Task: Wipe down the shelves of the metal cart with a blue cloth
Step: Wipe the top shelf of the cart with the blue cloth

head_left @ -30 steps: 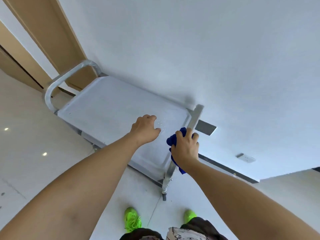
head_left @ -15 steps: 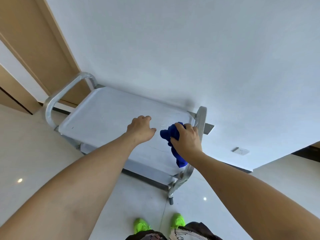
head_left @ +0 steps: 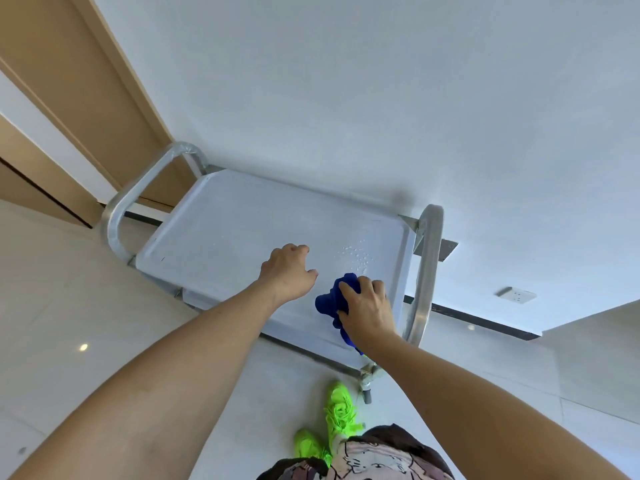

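The metal cart's top shelf (head_left: pixel 225 233) is a pale tray set between two tubular handles, left handle (head_left: pixel 138 195) and right handle (head_left: pixel 427 271). Water droplets (head_left: pixel 356 252) lie on the shelf's right part. My right hand (head_left: pixel 369 311) presses a bunched blue cloth (head_left: pixel 330 301) onto the shelf near its front right corner. My left hand (head_left: pixel 289 271) rests on the shelf just left of the cloth, fingers curled loosely with nothing in them. Lower shelves are mostly hidden beneath the top one.
The cart stands against a white wall (head_left: pixel 381 98), beside a wooden door frame (head_left: pixel 86 98) on the left. A wall socket (head_left: pixel 516 294) sits low at the right. My green shoes (head_left: pixel 341 410) stand on the tiled floor by the cart's caster (head_left: pixel 367 393).
My right hand slid the blue cloth from the right handle post leftward onto the shelf surface. The view shifted, showing more of the cart. My left hand stayed on the shelf.
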Demonstrator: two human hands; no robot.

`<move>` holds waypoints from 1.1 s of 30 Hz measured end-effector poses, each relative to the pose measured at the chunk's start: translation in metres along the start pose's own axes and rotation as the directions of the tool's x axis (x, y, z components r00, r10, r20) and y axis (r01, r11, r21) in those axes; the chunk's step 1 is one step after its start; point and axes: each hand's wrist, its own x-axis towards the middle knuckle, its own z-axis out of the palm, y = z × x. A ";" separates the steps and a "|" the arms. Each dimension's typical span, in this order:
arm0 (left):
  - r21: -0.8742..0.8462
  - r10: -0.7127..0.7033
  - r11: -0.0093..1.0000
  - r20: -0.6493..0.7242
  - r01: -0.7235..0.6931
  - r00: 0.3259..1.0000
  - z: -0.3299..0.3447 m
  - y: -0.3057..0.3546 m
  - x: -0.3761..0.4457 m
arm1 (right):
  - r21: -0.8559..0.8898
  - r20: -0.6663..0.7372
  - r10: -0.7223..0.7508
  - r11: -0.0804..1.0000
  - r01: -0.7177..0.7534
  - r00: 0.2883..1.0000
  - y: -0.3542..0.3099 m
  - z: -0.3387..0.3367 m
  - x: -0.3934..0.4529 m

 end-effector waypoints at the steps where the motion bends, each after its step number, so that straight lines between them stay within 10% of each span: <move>1: 0.007 -0.003 1.000 0.010 0.003 1.000 0.002 0.000 0.004 | -0.008 0.012 -0.005 1.000 0.006 1.000 0.002 0.006 0.003; 14: 0.039 0.031 0.998 0.176 -0.038 0.984 0.049 0.000 0.044 | -0.013 0.226 -0.003 1.000 0.006 0.974 0.021 0.066 0.020; 33: 0.059 0.330 0.939 0.120 -0.339 0.936 0.101 -0.046 0.081 | -0.064 -0.025 0.191 0.979 -0.192 0.981 0.005 0.120 0.025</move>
